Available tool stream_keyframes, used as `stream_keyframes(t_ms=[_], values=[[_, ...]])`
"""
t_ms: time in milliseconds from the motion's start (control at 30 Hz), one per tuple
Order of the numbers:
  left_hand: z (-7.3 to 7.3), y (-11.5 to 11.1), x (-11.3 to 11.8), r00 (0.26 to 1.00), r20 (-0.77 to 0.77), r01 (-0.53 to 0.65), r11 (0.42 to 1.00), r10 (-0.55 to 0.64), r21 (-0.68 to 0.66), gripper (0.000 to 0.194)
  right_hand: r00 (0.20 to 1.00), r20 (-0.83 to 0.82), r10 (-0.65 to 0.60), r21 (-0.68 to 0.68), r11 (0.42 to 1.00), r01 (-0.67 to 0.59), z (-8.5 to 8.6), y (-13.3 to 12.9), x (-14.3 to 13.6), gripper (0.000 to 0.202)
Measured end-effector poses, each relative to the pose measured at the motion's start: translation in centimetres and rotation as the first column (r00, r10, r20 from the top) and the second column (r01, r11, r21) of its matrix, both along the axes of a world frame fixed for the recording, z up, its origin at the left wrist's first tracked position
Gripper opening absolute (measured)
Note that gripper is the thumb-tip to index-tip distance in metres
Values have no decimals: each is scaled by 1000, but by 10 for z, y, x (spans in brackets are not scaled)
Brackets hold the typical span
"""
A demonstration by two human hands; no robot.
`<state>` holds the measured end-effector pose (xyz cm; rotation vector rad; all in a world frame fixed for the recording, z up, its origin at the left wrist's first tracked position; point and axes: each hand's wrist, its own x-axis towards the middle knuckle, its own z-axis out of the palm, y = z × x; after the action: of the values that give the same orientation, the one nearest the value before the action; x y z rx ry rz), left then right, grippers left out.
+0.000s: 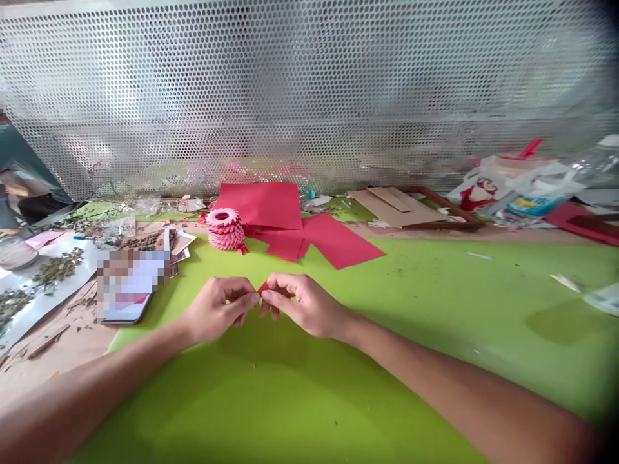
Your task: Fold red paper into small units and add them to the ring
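Between my fingertips is a small folded piece of red paper, mostly hidden by the fingers. My left hand pinches its left side with thumb and forefinger. From the other side my right hand pinches it too, so the two hands nearly touch above the green surface. Just beyond them stands a round, hollow stack of folded pink and red paper pieces with pointed edges. Red paper sheets lie behind and beside it, some of them cut smaller.
A phone lies to the left, near dried plants on white paper. Cardboard pieces, plastic bags and a clear bottle sit along the back right. A perforated metal panel rises behind the green mat.
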<state>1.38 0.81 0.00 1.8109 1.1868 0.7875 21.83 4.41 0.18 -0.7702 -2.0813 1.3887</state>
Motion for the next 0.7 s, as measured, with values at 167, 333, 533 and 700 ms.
stream_keyframes(t_ms=[167,333,533,700], values=[[1,0,-1,1000,-7,-13,1000,14,27,31,1000,2,-16,16,1000,16,1,-1,0,21],[3,-1,0,999,-38,1,999,1,46,31,1000,13,-22,22,1000,22,-1,-2,-1,21],[2,-2,1,996,-8,-84,996,84,9,35,996,-42,-85,29,996,86,-1,7,1,23],[-3,2,1,994,-48,-96,995,95,-6,37,989,-57,-135,68,988,139,14,8,12,22]])
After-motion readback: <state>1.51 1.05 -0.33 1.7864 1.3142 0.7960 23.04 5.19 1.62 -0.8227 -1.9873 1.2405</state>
